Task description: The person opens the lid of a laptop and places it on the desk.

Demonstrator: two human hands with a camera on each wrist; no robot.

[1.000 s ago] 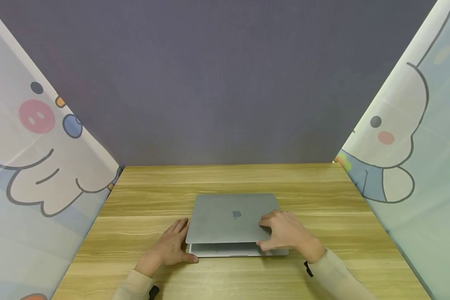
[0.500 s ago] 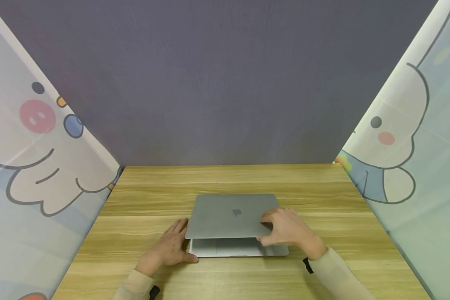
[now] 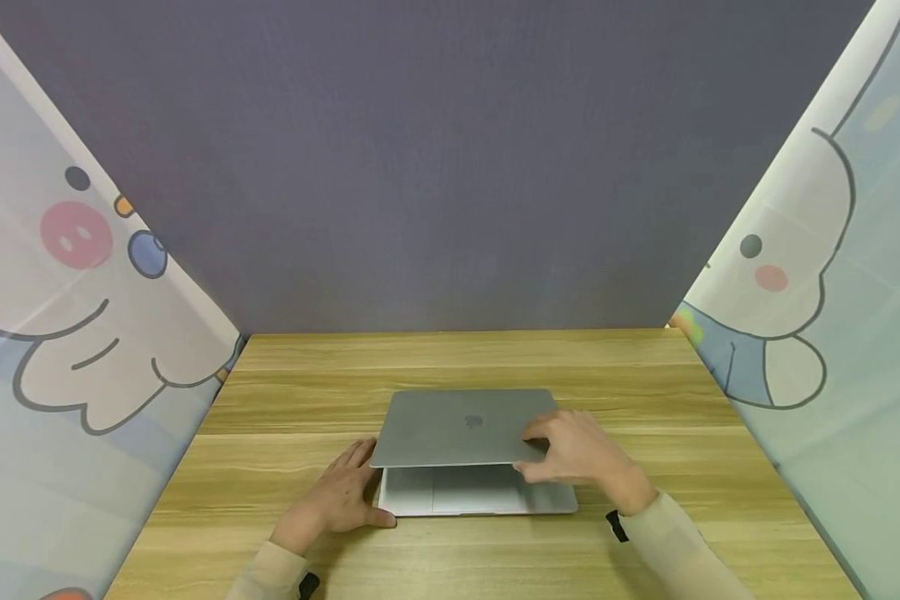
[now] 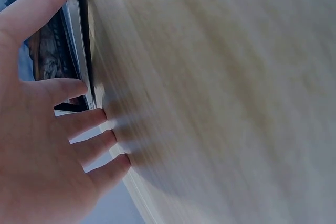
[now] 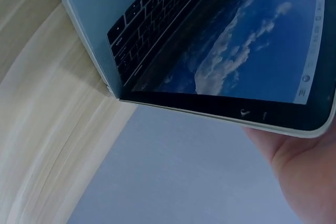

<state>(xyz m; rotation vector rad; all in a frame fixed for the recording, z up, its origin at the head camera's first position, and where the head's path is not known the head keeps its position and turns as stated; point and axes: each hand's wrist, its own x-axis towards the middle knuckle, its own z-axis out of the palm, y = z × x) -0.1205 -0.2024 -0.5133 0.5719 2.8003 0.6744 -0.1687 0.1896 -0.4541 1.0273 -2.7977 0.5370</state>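
A grey laptop (image 3: 450, 429) sits mid-table with its lid partly raised, hinge toward the back wall. My right hand (image 3: 577, 454) holds the lid's front edge near the right corner, fingers on top and thumb at the edge. Under the lid, the right wrist view shows a lit screen (image 5: 252, 40) with a cloud picture and the black keyboard (image 5: 152, 19). At the laptop's left side rests my left hand (image 3: 337, 498), fingers extended along that side and thumb by the front left corner of the base. The left wrist view shows those fingers (image 4: 86, 124) spread and straight, tips at the tabletop.
The wood-grain table (image 3: 285, 383) stretches around the laptop on all sides. A dark grey panel (image 3: 450, 167) stands along its back edge. Printed cartoon curtains hang at the left (image 3: 52, 325) and right (image 3: 870, 333) of the table.
The front edge of the lid has risen, widening the gap over the base, and my right hand has moved up with it. My left hand stays at the laptop's left side.
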